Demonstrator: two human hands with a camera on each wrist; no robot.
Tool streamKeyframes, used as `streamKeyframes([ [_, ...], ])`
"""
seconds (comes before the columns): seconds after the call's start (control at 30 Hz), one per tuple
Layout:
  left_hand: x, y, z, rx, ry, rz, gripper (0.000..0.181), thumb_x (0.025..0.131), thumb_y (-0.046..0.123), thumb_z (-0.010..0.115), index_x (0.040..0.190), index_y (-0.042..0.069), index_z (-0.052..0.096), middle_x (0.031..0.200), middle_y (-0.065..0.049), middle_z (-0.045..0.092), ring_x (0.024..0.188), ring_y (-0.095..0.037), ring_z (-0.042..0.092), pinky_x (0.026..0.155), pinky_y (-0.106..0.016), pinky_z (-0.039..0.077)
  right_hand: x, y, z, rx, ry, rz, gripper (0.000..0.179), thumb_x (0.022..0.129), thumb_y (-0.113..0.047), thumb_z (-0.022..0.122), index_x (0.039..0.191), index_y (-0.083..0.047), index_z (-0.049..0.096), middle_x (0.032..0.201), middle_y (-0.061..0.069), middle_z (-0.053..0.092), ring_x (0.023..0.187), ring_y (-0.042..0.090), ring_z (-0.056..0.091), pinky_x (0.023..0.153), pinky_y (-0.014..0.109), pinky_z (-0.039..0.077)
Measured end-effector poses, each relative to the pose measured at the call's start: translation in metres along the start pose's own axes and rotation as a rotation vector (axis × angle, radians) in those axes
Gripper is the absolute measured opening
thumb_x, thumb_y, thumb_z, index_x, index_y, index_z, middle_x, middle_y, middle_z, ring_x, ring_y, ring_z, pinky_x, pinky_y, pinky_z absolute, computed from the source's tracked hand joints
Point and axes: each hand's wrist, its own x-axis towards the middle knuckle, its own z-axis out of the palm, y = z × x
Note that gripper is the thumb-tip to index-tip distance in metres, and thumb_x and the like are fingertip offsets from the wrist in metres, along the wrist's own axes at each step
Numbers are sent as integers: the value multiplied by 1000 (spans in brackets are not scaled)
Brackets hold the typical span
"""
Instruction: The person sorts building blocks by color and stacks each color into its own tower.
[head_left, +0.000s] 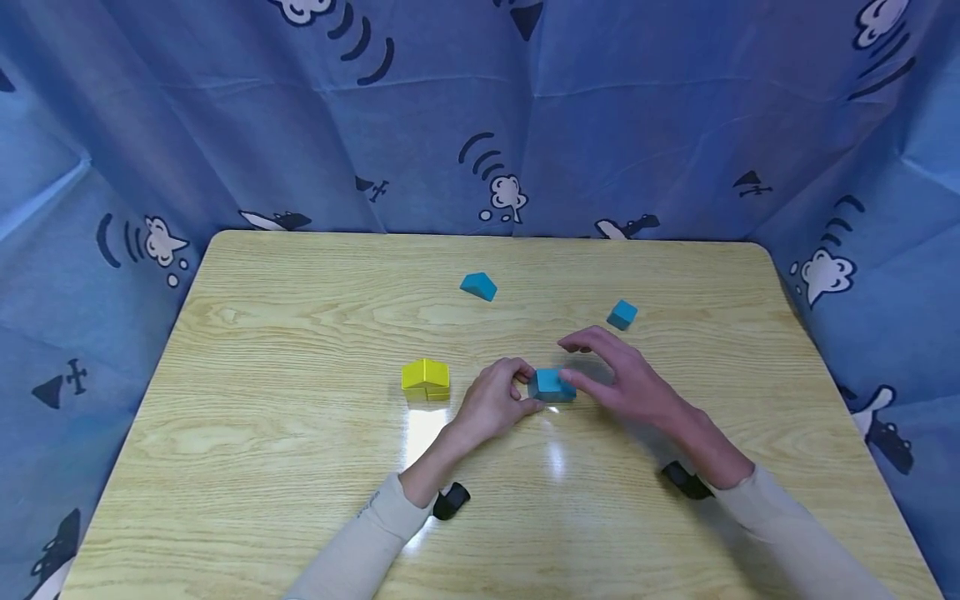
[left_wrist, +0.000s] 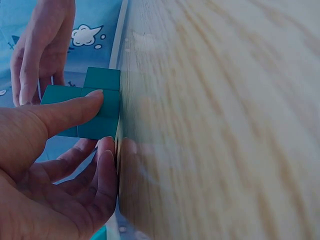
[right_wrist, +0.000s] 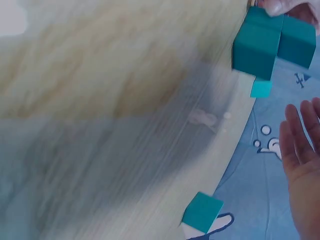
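A small cluster of blue blocks (head_left: 550, 387) sits on the wooden table in front of me. In the left wrist view the block cluster (left_wrist: 62, 95) shows a raised block over a lower row. My left hand (head_left: 489, 398) pinches it from the left, thumb along the near face and fingers behind. To its right is my right hand (head_left: 626, 379), fingers loosely extended; its thumb overlaps the blocks' right edge in the head view. In the right wrist view, the right hand's fingers (right_wrist: 302, 135) hold nothing and show apart from the block cluster (right_wrist: 255, 50).
Left of my left hand stands a yellow house-shaped stack (head_left: 425, 380). A blue wedge-shaped block (head_left: 478, 286) lies farther back, and a blue cube (head_left: 622, 315) lies beyond my right hand. A blue patterned curtain (head_left: 420, 125) hangs behind the table (head_left: 300, 483).
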Motion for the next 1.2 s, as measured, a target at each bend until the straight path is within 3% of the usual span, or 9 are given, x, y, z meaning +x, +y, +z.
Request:
streamKeyframes([
  [0.37,1,1,1,-6,-5,-14,36,86,13,85,117,4,68,111,-7,67,85,-16,60,74,-26,48,1,19,-12,-81,148,24,40,90,-1,78,128,-7,65,125,6,65,116,22,60,99,29,46],
  [0.5,1,2,1,-9,-5,-18,36,86,13,85,117,4,68,112,-8,66,85,-15,60,74,-26,48,2,28,-14,-94,171,33,40,90,-1,77,128,-5,64,123,10,65,114,22,60,96,36,48],
  [0.7,0,2,1,-16,-4,-18,36,86,13,85,116,4,68,112,-7,66,86,-17,61,74,-26,47,1,44,-16,-126,205,29,40,89,2,78,127,-2,64,120,16,64,111,29,60,95,30,46],
  [0.8,0,1,1,-14,-2,-17,36,86,13,85,117,4,68,112,-7,66,86,-17,61,74,-27,47,0,49,-18,-132,224,38,39,89,3,77,126,2,63,120,17,64,108,34,60,92,37,47],
  [0.93,0,1,1,-13,0,-14,36,86,12,85,117,4,68,112,-7,66,86,-18,60,74,-27,47,0,54,-20,-146,241,76,38,90,1,76,126,4,63,122,18,63,110,36,59,91,46,46],
  [1.2,0,1,1,-11,-3,-18,37,86,13,85,118,4,68,113,-8,67,87,-19,61,74,-26,47,-2,69,-26,-189,266,187,36,94,-3,74,128,2,62,126,18,60,116,34,56,96,45,44],
])
